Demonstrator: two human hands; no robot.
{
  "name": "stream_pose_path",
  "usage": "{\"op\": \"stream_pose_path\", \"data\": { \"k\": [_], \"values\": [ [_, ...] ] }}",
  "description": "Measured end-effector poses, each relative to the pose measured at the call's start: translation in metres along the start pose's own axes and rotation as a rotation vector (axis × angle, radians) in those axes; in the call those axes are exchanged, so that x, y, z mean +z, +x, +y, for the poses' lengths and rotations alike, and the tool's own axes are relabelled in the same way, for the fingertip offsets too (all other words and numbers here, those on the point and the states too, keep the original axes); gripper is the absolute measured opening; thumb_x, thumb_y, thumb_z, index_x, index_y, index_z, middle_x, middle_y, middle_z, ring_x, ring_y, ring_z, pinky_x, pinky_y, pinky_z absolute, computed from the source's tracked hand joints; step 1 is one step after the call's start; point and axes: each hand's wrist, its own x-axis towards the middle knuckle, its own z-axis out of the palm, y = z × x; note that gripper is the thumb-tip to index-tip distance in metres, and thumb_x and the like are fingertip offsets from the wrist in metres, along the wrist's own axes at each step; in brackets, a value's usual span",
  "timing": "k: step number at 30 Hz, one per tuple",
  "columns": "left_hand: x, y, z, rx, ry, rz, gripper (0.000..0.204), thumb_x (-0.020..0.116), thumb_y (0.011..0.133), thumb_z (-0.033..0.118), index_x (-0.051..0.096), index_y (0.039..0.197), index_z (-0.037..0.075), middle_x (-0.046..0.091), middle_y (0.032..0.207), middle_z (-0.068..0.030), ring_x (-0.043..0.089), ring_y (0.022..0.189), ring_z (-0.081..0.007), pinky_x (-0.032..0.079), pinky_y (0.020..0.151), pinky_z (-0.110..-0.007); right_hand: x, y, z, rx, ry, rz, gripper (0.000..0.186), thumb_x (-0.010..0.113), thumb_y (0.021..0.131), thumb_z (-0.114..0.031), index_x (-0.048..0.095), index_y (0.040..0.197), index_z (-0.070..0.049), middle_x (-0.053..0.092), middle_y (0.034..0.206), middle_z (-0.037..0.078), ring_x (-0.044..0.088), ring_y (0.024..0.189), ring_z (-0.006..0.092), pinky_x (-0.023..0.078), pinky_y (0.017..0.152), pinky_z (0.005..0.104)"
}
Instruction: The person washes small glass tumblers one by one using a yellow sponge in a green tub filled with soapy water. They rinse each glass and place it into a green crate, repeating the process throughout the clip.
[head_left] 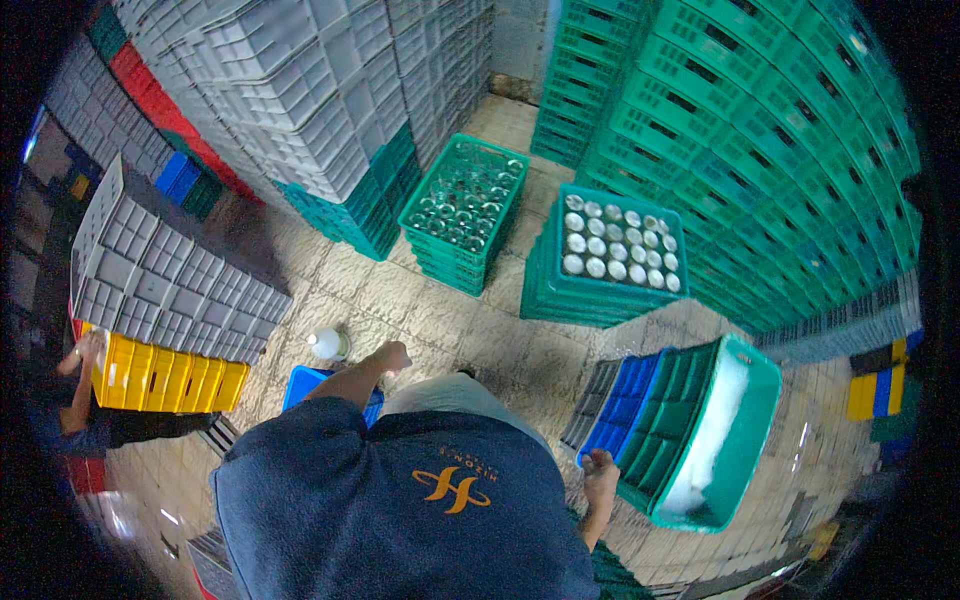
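My left hand [393,357] hangs in front of me over the tiled floor, its fingers curled in with nothing showing in them. A white jug [326,344] stands on the floor left of it, and a blue crate [300,385] lies partly hidden under my left forearm. On my right side, my right hand [600,474] is low with bent fingers and no visible object. It is beside a stack of blue crates [622,408] and green crates [668,425]; whether it touches them is unclear. A green tub [752,440] holding white foam tops that stack.
Ahead stand a green crate [408,218] of clear glass jars and a green crate [640,291] of white-topped containers. Tall stacks of grey crates [300,90] and green crates [690,130] rise behind. Another person's hand [90,346] is at the yellow crates [165,375] on the left.
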Motion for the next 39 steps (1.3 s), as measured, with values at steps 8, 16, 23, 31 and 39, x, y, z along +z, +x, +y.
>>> {"op": "stream_pose_path", "data": {
  "k": [8, 16, 23, 31, 39],
  "values": [
    [-0.055, 0.097, -0.044, 0.568, 0.347, 0.598, 0.019, 0.067, 0.082, 0.029, 0.073, 0.083, 0.010, 0.068, 0.076, -0.0129, 0.069, 0.076, -0.0346, 0.055, 0.066, -0.051, 0.039, 0.125, -0.093, -0.156, -0.062, -0.127, 0.030, 0.074, 0.085, -0.019, 0.072, 0.107, 0.001, 0.075, 0.090, 0.019, 0.074, 0.086, 0.0272, 0.056, 0.078, 0.0395],
    [-0.106, 0.231, 0.011, 0.149, -1.149, 0.646, 0.032, 0.071, 0.093, 0.031, 0.067, 0.100, 0.001, 0.071, 0.093, -0.0140, 0.069, 0.082, -0.0259, 0.056, 0.074, -0.041, 0.124, 0.330, -0.188, -0.377, -0.706, -0.641, 0.029, 0.069, 0.091, -0.024, 0.075, 0.112, -0.005, 0.072, 0.115, 0.019, 0.068, 0.111, 0.0284, 0.053, 0.097, 0.0400],
    [-0.159, 0.254, 0.052, -0.369, -1.493, 0.588, 0.028, 0.072, 0.093, 0.032, 0.067, 0.097, 0.004, 0.069, 0.088, -0.0108, 0.067, 0.079, -0.0238, 0.054, 0.069, -0.040, 0.310, 0.529, -0.368, -0.690, -0.479, -0.910, 0.034, 0.068, 0.092, -0.026, 0.069, 0.119, -0.005, 0.066, 0.123, 0.021, 0.062, 0.118, 0.0316, 0.049, 0.101, 0.0429],
    [-0.207, 0.301, 0.026, -0.475, -1.781, 0.623, 0.025, 0.072, 0.094, 0.033, 0.067, 0.095, 0.009, 0.066, 0.082, -0.0071, 0.065, 0.074, -0.0214, 0.052, 0.063, -0.039, 0.418, 0.603, -0.517, -0.757, -0.385, -0.926, 0.042, 0.068, 0.093, -0.029, 0.062, 0.127, -0.005, 0.058, 0.131, 0.023, 0.055, 0.125, 0.0354, 0.044, 0.105, 0.0462],
    [-0.203, 0.330, 0.006, -0.394, -1.934, 0.603, 0.022, 0.072, 0.094, 0.034, 0.067, 0.092, 0.013, 0.063, 0.076, -0.0035, 0.063, 0.070, -0.0191, 0.051, 0.057, -0.037, 0.420, 0.606, -0.516, -0.640, -0.446, -0.869, 0.050, 0.068, 0.095, -0.031, 0.055, 0.135, -0.004, 0.050, 0.140, 0.025, 0.048, 0.132, 0.0391, 0.040, 0.110, 0.0495]
  ]
}}
